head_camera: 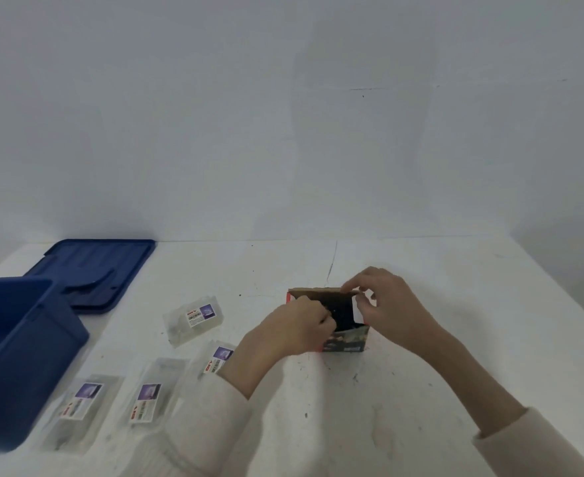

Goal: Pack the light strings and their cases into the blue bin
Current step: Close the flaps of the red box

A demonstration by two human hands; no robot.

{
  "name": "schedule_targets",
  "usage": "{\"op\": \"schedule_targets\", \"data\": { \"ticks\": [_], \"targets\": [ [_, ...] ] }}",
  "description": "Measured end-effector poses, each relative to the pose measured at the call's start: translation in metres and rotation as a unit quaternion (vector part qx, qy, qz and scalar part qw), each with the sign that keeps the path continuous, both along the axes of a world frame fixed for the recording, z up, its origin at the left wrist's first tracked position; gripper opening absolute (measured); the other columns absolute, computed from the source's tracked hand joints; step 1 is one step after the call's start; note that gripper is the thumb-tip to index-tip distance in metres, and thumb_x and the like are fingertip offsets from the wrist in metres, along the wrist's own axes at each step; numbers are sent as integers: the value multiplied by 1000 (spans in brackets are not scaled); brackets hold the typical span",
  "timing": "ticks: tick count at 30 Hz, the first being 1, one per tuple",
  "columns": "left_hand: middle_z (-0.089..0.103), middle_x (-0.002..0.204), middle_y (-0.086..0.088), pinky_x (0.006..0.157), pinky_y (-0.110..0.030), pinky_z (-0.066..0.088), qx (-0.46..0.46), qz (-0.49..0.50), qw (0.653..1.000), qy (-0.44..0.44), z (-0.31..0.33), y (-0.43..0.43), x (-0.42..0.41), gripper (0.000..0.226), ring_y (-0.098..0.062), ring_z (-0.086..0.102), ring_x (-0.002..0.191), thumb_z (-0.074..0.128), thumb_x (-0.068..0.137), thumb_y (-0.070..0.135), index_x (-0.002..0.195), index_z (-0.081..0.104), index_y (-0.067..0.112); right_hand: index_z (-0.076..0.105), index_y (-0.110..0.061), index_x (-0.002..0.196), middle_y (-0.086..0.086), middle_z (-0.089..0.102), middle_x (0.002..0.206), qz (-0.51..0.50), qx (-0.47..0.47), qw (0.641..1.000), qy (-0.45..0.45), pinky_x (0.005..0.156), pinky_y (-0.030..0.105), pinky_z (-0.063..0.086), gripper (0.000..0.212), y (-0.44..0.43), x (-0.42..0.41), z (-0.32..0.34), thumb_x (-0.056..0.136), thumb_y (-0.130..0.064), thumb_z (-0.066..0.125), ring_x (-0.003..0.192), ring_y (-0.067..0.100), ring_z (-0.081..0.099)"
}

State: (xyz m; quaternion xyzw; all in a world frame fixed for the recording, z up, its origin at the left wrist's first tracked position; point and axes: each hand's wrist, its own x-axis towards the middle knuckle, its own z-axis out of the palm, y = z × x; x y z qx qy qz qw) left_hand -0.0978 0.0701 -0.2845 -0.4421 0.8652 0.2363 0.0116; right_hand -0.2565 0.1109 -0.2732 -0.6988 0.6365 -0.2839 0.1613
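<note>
Left hand [301, 325]: fingers curled, tips dipped into the open mouth of the cardboard case [345, 342]. Whether they grasp the dark light string [340, 313] inside cannot be told. Right hand [383, 304], just right of the left hand, pinches the case by its white side flap, wrist raised.

Risk noted: the case stands upright on a narrow base. A snagged string could tip it or tear the flap.

Blue bin [42, 366] sits well left of the left hand, with four bagged strings [147, 401] lying between.
</note>
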Motion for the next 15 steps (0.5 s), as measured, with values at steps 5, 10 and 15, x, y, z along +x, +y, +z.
{"op": "schedule_targets", "data": {
  "ticks": [5, 10, 15],
  "targets": [
    [67, 91, -1, 77, -30, 47, -131, 145, 944, 265, 7, -4, 17, 26, -13, 58, 85, 47, 94, 21, 88, 69, 9, 64, -17, 109, -5, 53, 103, -89, -61, 992, -63, 79, 19, 39, 22, 8, 2, -23, 91, -10, 53, 96, 11, 50],
    [58, 120, -8, 96, -34, 43, 134, 348, 882, 288, -8, -29, 30, 39, -23, 54, 111, 44, 96, 34, 127, 51, 11, 49, -19, 128, 6, 56, 115, -215, 131, 922, -294, 89, 31, 45, 36, -13, -2, -28, 95, -33, 49, 102, 19, 54],
    [60, 114, -8, 90, -32, 44, 246, 359, 772, 464, -1, -34, 23, 34, -21, 58, 103, 47, 96, 21, 127, 50, 7, 49, -17, 130, 8, 57, 120, -196, 111, 882, -413, 91, 35, 48, 37, -28, -4, -32, 94, -24, 54, 107, 22, 57]
  ]
}}
